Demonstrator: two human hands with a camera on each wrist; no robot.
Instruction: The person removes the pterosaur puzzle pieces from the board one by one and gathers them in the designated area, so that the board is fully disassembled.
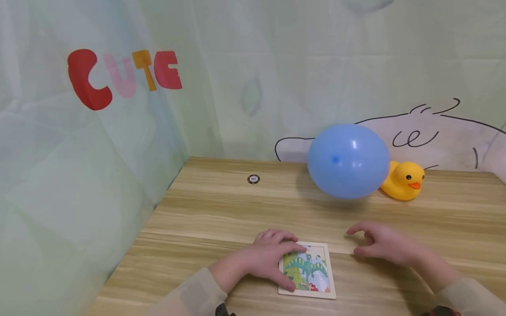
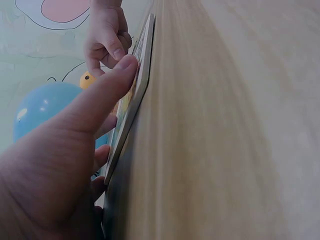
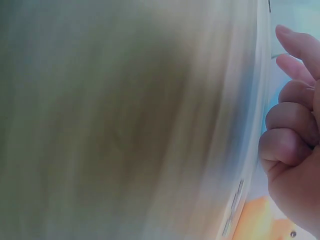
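A square picture puzzle [image 1: 306,265] with a pale wooden frame and a green winged dinosaur lies on the table. My left hand [image 1: 270,256] rests over its left side, thumb near the front edge and index finger across the upper part. From the left wrist view, the thumb [image 2: 107,95] touches the face of the puzzle [image 2: 142,65], while the other fingertips show along its edge. To the right of the puzzle hovers my right hand [image 1: 389,245], holding nothing. Its index finger and thumb stand apart, the remaining fingers [image 3: 287,122] curled in.
Behind the hands are a blue balloon [image 1: 348,162] and a yellow rubber duck [image 1: 403,181] beside it. A small dark-rimmed round chip [image 1: 254,179] lies toward the back of the wooden table [image 1: 213,206]. A printed cloth [image 1: 237,87] hangs along the back and left.
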